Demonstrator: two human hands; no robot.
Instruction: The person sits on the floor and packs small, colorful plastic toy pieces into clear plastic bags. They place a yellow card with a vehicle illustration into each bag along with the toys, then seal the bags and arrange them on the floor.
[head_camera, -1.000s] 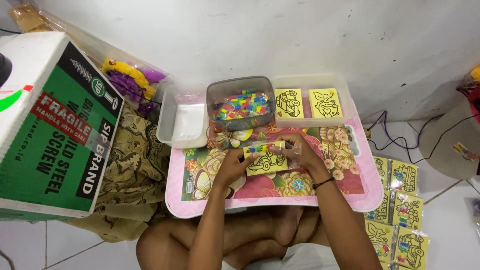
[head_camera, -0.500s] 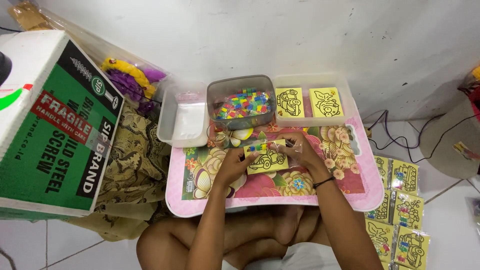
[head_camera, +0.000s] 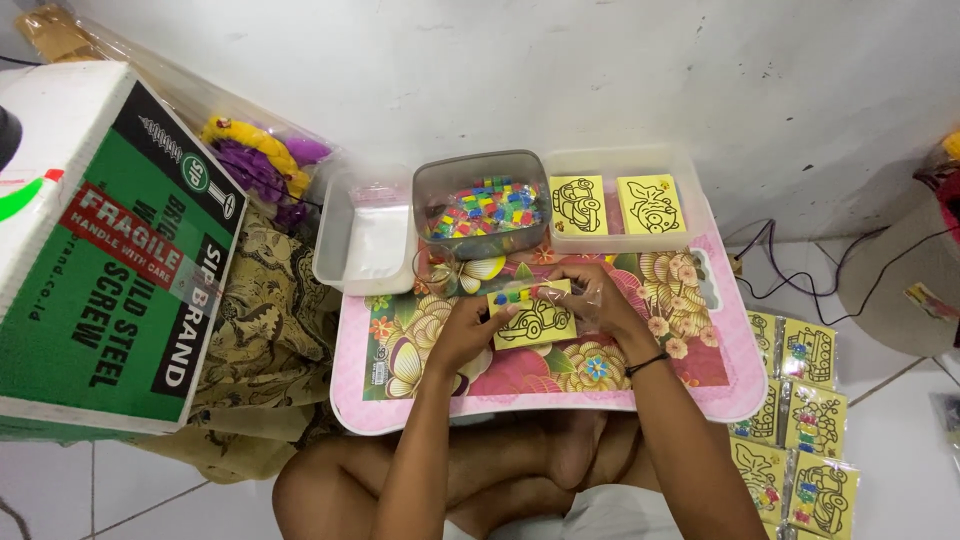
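- Barely anything has shifted over the last second: the pink floral surface (head_camera: 700, 385) sits where it sat, and both hands are still bunched over one yellow card (head_camera: 535, 318) at its middle.
- Left of it, the big green-and-white cardboard box (head_camera: 110, 260) leans over a patterned brown cloth (head_camera: 265, 330), crowding that side but not touching the work.
- At the far edge stand three containers in a row: an empty clear tub (head_camera: 360, 235), a grey tub of small coloured packets (head_camera: 485, 205), and a clear tray holding two more yellow picture cards (head_camera: 610, 205).
- To the right on the floor, finished cards in clear sleeves (head_camera: 800, 420) lie in a loose stack, with a dark cable (head_camera: 790, 275) beyond them.
- Left hand (head_camera: 462, 330): its grip is clamped on the card's left edge, pinning it against the surface.
- Right hand (head_camera: 598, 300): its fingers are together on a clear plastic sleeve at the card's right end; a strip of coloured packets lies along the card's far edge.
- Compared with before, the card looks slightly squarer to the person, so the sleeving seems in mid-step. Nothing blocks the hands.
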